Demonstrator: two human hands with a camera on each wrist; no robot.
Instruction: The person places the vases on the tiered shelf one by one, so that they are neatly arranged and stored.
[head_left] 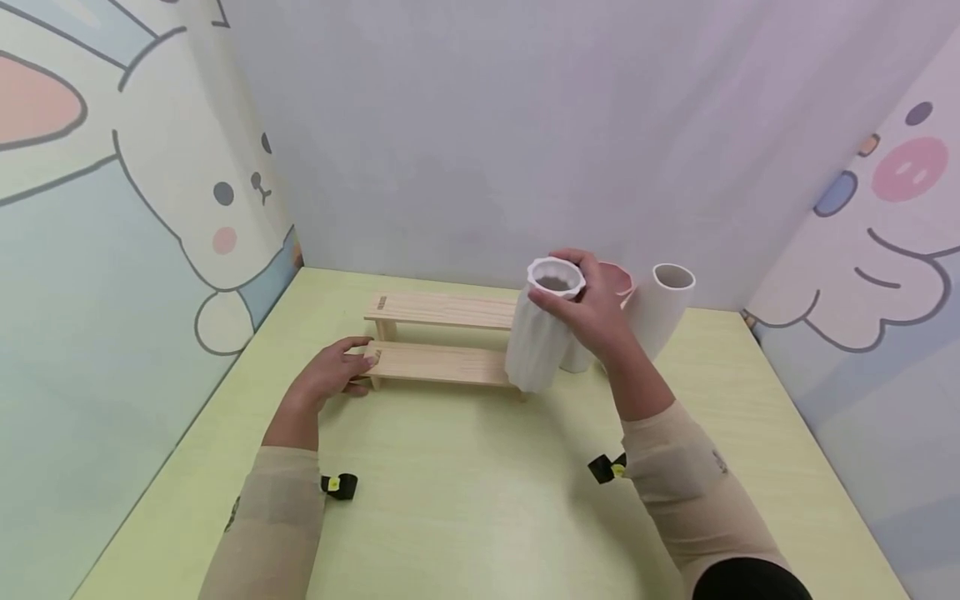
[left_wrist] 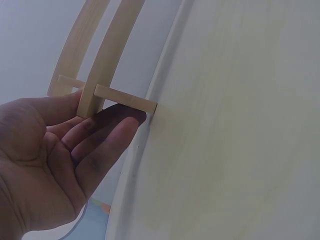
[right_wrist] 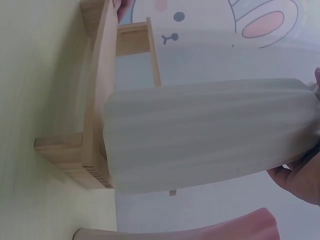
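Observation:
A white fluted vase point(head_left: 536, 342) is upright with a slight tilt, gripped near its rim by my right hand point(head_left: 592, 304). Its base is right at the lower board's right end, as the right wrist view shows the vase point(right_wrist: 210, 135) against that board. My left hand point(head_left: 333, 367) holds the left end of the two-tier wooden shelf point(head_left: 442, 365), thumb over the lower board and fingers below. In the left wrist view those fingers point(left_wrist: 107, 155) lie beside the shelf's leg point(left_wrist: 125, 97).
Right of the shelf stand a smooth white vase point(head_left: 660, 312) with a slanted opening and a pink-topped vase point(head_left: 617, 277), partly hidden behind my right hand. A pale curtain point(head_left: 480, 150) backs the light yellow table point(head_left: 450, 500), with cartoon-printed panels on both sides.

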